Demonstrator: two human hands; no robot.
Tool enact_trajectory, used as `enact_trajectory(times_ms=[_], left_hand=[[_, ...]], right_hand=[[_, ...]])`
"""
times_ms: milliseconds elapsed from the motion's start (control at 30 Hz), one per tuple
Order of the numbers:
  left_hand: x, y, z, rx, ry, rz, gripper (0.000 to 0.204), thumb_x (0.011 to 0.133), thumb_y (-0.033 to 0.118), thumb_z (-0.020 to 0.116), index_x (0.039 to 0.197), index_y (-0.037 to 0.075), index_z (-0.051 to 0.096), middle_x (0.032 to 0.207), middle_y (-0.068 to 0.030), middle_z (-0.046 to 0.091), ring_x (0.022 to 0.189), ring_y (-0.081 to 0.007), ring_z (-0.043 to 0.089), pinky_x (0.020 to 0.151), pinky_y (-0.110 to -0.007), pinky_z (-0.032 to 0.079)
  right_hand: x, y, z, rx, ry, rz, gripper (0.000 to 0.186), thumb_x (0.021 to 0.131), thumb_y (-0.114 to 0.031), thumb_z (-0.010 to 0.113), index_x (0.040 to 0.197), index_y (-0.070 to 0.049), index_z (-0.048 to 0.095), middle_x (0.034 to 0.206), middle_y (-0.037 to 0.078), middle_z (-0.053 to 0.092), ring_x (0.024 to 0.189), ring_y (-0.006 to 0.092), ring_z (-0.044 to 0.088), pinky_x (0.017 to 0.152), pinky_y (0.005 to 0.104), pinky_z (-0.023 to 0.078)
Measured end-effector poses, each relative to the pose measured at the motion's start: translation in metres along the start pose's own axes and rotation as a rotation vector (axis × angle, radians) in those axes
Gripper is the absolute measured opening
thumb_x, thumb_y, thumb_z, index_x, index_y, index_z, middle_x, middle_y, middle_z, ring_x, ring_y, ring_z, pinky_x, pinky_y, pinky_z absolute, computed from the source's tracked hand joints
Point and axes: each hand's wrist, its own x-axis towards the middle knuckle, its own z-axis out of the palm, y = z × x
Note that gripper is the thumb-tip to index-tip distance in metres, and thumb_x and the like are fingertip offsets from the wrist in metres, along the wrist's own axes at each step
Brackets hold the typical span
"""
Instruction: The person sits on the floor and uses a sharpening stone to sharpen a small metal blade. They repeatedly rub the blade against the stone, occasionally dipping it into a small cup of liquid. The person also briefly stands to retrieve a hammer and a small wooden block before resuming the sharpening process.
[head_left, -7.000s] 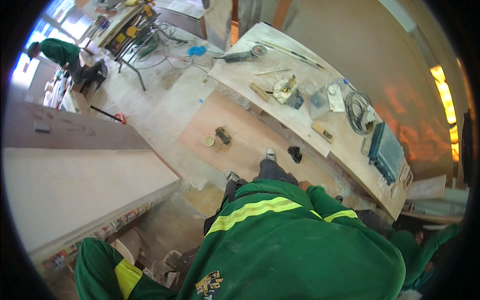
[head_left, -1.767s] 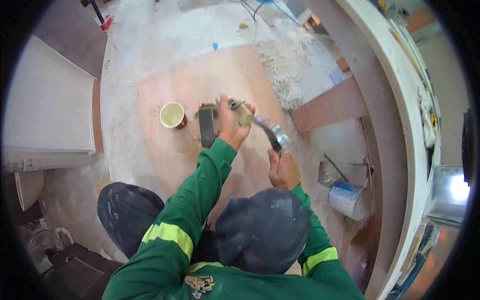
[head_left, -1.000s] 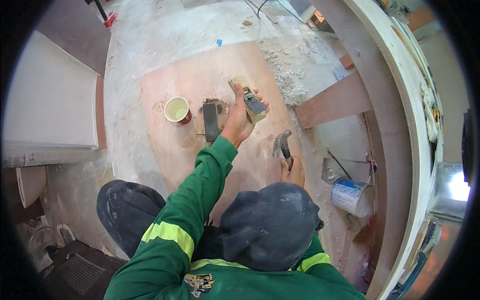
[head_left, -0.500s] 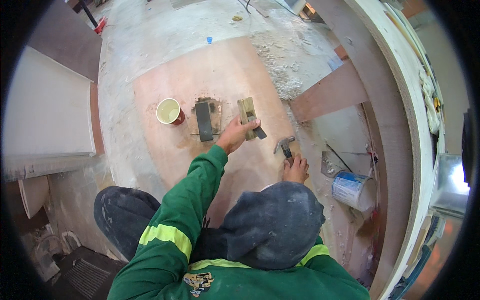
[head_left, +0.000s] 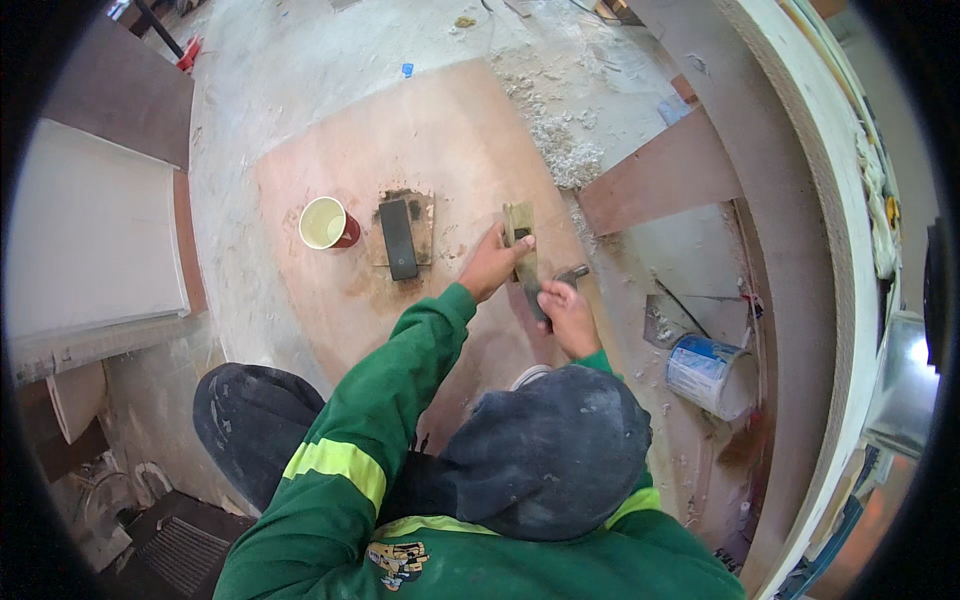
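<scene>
My left hand point(head_left: 490, 262) is closed round a small wooden hand plane point(head_left: 519, 216), its thumb near the dark opening in the body. A dark flat plane iron point(head_left: 532, 287) extends from the plane's near end. My right hand point(head_left: 568, 312) has its fingers closed at that iron, pinching its lower part. Just beyond the right hand, a hammer point(head_left: 573, 273) shows part of its metal head; its handle is hidden. Left of the plane, a dark sharpening stone point(head_left: 398, 240) lies on a stained square of board point(head_left: 425, 222). Beside that stands a red paper cup point(head_left: 345, 233) of liquid.
Everything rests on a pinkish plywood sheet point(head_left: 420, 115) on the dusty floor. Wood shavings point(head_left: 565, 145) lie past its right edge. A blue and white bucket point(head_left: 710, 376) lies tipped at the right, near an upright panel frame point(head_left: 790, 200). My bent knees flank the near side.
My right hand has gone from the hammer's handle up and left to the plane iron. The left hand has brought the plane slightly right and turned it more upright in the picture.
</scene>
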Motion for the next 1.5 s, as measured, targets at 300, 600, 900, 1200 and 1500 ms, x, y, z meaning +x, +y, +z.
enact_trajectory(times_ms=[300,600,900,1200,1500], left_hand=[[0.089,-0.006,-0.006,0.217,0.065,0.039,0.037,0.087,0.013,0.083,0.118,0.0,0.069,0.1,-0.0092,0.074,0.088,-0.0197,0.07,0.08,-0.038,0.059],[0.088,0.029,-0.021,0.909,0.197,0.106,0.075,0.079,0.025,0.091,0.137,-0.007,0.057,0.116,-0.0223,0.073,0.106,-0.0349,0.073,0.093,-0.039,0.058],[0.025,0.058,-0.068,0.403,0.041,0.012,0.054,0.101,0.031,0.072,0.141,-0.003,0.056,0.127,-0.0203,0.065,0.116,-0.0299,0.068,0.098,-0.04,0.057],[-0.034,0.124,-0.017,-0.434,-0.204,0.208,0.041,0.104,0.032,0.07,0.12,-0.006,0.067,0.106,-0.0123,0.073,0.091,-0.0175,0.072,0.084,-0.03,0.061],[-0.057,0.14,-0.039,-0.095,0.072,0.329,0.029,0.104,0.024,0.068,0.106,-0.005,0.073,0.091,-0.0085,0.073,0.077,-0.0124,0.07,0.068,-0.027,0.058]], right_hand=[[-0.02,0.048,-0.009,0.203,0.064,-0.009,0.025,0.104,-0.011,0.061,0.128,-0.004,0.055,0.1,0.004,0.071,0.084,0.0118,0.069,0.064,0.0293,0.058],[-0.003,-0.024,0.005,0.147,0.01,-0.097,0.024,0.106,-0.009,0.055,0.129,-0.007,0.052,0.109,0.007,0.07,0.09,0.0149,0.07,0.07,0.0299,0.06],[0.014,-0.084,0.017,-0.08,-0.089,-0.167,0.026,0.105,-0.009,0.053,0.131,-0.006,0.052,0.107,0.004,0.065,0.089,0.0119,0.067,0.064,0.0276,0.057],[0.0,-0.232,0.031,-0.661,-0.165,-0.197,0.015,0.106,-0.011,0.053,0.12,-0.005,0.051,0.092,0.004,0.063,0.074,0.0106,0.065,0.059,0.0285,0.054],[-0.008,-0.217,0.091,-1.202,-0.028,-0.545,0.036,0.105,-0.026,0.06,0.122,0.005,0.052,0.104,0.027,0.068,0.098,0.0398,0.069,0.084,0.047,0.052]])
